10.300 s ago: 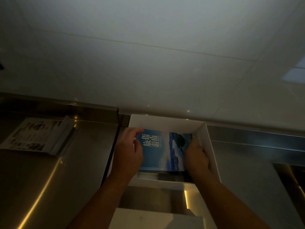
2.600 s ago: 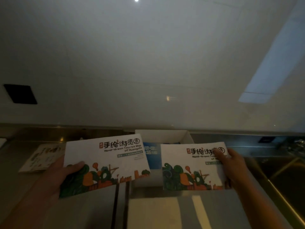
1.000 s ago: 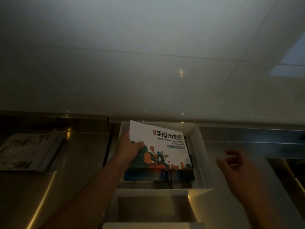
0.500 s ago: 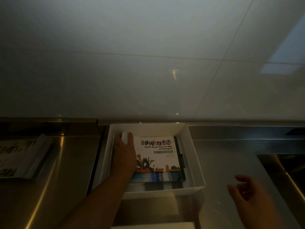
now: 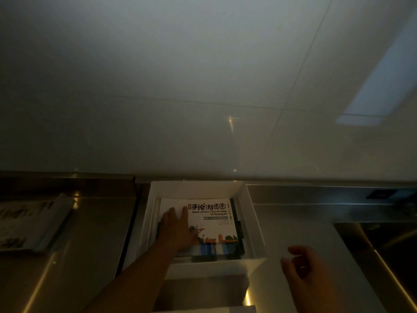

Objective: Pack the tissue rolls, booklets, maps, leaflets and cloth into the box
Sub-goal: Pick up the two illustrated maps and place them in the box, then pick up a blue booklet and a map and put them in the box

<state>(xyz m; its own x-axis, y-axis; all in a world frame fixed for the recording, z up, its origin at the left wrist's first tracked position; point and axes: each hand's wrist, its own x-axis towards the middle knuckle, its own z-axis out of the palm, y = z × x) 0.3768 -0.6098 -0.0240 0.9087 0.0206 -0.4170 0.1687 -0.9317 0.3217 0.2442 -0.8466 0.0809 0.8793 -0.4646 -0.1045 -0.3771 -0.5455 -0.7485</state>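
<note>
A white box [image 5: 252, 220] stands open on the steel counter against the back wall. Inside lies a hand-drawn tourist map [image 5: 213, 220], white with green and orange drawings, flat on top of a blue booklet [image 5: 208, 249] whose near edge peeks out. My left hand [image 5: 178, 231] lies palm down on the map's left half, fingers spread flat. My right hand [image 5: 302, 267] hovers to the right of the box near its front corner, fingers loosely curled and holding nothing.
A stack of printed leaflets [image 5: 29, 222] lies on the counter at the far left. A sink basin [image 5: 388, 242] opens at the right. A white flap or lid [image 5: 203, 309] shows at the bottom edge in front of the box.
My left hand has laid the map flat in the box and now rests on it. My right hand has drawn back to the right of the box.
</note>
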